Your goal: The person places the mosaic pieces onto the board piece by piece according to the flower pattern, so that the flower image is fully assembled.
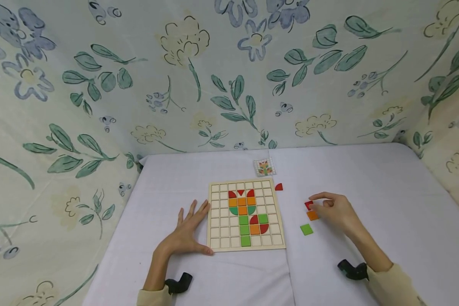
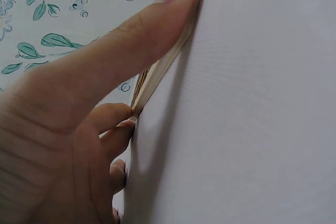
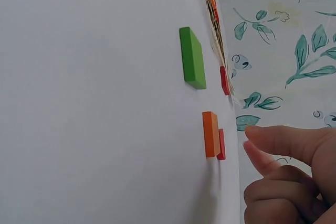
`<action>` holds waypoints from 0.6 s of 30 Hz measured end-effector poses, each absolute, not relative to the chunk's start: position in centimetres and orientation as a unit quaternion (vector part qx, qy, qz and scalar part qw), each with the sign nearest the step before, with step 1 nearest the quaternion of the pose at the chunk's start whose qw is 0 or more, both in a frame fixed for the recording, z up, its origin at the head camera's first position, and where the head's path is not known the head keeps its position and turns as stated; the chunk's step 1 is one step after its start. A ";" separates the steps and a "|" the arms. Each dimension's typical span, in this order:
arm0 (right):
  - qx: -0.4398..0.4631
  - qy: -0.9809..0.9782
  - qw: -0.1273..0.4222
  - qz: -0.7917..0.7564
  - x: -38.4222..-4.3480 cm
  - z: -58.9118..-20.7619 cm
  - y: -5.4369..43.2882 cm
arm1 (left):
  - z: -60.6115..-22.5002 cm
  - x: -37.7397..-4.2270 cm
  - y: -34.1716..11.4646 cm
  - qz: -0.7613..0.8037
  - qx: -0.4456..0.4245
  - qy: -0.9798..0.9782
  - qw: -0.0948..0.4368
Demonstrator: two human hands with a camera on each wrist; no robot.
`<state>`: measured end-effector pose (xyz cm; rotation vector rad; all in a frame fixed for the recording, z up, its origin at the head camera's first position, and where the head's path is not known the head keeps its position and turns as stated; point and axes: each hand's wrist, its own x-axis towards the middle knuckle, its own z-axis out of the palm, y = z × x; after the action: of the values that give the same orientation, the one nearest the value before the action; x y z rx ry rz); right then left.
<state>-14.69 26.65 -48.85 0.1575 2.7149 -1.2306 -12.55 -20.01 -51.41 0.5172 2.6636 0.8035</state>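
Note:
A wooden grid board [image 1: 223, 236] lies on the white cloth, bearing red, orange and green pieces in a flower-like pattern. Against its left edge my left hand [image 1: 185, 233] rests with fingers spread, the thumb at the near corner; the left wrist view shows the thumb [image 2: 152, 30] on the rim. My right hand [image 1: 334, 210] hovers by a small red piece [image 1: 308, 205], thumb and index finger apart with nothing seen between them. Beside that piece lies an orange square [image 1: 312, 215]. A light green square [image 1: 307, 229] is nearer to me.
A small card [image 1: 264, 167] with a printed flower pattern lies beyond the board. One red quarter-round piece [image 1: 279, 187] sits off the board's far right corner. Flowered fabric [image 1: 229, 76] hangs behind the table. Black wrist devices [image 1: 179, 283] are on both arms.

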 end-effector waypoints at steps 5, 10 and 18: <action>0.063 0.899 0.090 -0.424 -14.9 -49.2 27.6 | -51.4 -12.5 -20.1 0.279 0.183 0.930 0.156; 0.078 0.896 0.088 -0.428 -14.9 -49.6 27.6 | -51.3 -12.4 -20.0 0.288 0.186 0.927 0.150; 0.104 0.893 0.078 -0.431 -14.7 -49.9 27.0 | -51.2 -12.4 -20.0 0.287 0.186 0.928 0.146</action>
<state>-14.69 26.97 -49.94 0.3126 2.6749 -1.2905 -12.38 -20.00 -51.22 0.5365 2.6729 0.8250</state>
